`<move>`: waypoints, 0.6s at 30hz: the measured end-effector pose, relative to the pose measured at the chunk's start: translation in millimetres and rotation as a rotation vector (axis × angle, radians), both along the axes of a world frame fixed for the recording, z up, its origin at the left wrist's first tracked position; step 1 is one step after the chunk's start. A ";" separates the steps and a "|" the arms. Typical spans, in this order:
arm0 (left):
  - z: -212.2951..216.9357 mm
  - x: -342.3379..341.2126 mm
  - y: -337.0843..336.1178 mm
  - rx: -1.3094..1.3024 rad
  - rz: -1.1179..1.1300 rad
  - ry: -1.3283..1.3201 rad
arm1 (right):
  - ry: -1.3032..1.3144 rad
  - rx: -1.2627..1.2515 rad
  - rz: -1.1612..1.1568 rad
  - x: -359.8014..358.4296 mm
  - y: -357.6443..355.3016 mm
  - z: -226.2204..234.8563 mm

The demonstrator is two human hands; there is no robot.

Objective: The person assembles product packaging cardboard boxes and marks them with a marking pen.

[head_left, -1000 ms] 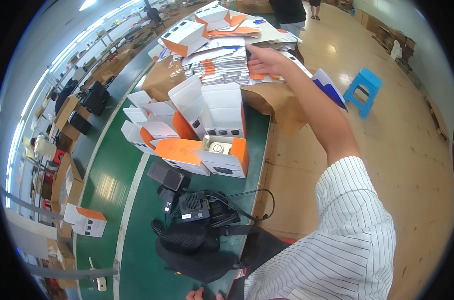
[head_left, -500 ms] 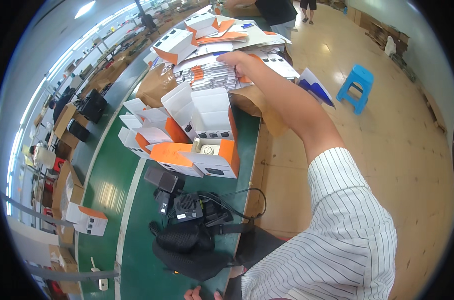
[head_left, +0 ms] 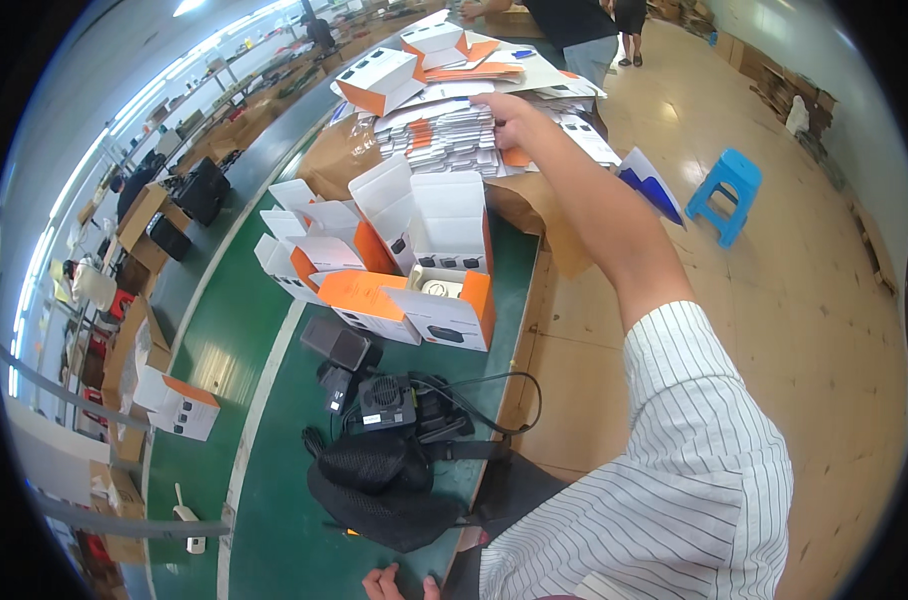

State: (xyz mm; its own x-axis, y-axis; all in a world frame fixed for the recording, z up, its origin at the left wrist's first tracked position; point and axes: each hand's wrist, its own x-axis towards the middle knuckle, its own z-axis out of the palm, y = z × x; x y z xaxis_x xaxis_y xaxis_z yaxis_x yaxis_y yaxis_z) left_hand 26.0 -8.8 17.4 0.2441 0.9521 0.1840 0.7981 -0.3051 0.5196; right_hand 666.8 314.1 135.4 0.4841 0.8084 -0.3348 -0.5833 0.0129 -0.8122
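A long green counter (head_left: 274,420) runs away from the person, bending with the lens, and carries nearly everything in view. At its far end, on brown paper, lies a broad heap of flat white and orange carton blanks (head_left: 444,140), loosely fanned, with folded orange-and-white boxes on top of it. Nearer, in the middle of the counter, stands a cluster of open white and orange boxes (head_left: 414,260), flaps raised; one in front holds a small round item in a pale tray. Closer to the person a black mesh bag (head_left: 384,480) lies slumped, with a black device and cable (head_left: 394,400) just beyond it. A single closed white and orange box (head_left: 179,405) sits well apart at the left edge of the counter.

The right arm, in a striped sleeve (head_left: 674,480), stretches far out over the counter. The right hand (head_left: 509,115) rests on the near edge of the heap of blanks, fingers curled down onto the sheets and pressed together, gripping the edge of the stack. The left hand (head_left: 399,582) shows only as fingertips at the bottom rim, just beside the mesh bag; whether it is spread or closed cannot be told.

Off to the right a small blue stool (head_left: 724,190) stands on the tan floor.
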 end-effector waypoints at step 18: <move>0.9 2.8 6.1 0.074 -0.029 0.013 | 0.153 0.265 -0.047 -10.9 -2.4 -12.7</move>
State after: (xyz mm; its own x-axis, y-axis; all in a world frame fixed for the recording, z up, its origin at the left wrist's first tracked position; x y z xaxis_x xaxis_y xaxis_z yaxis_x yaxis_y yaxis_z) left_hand 28.8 -2.7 18.3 0.2742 0.9284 0.2506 0.7947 -0.3655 0.4846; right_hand 655.9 311.7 122.7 0.4830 0.8553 -0.1874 -0.6924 0.2421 -0.6797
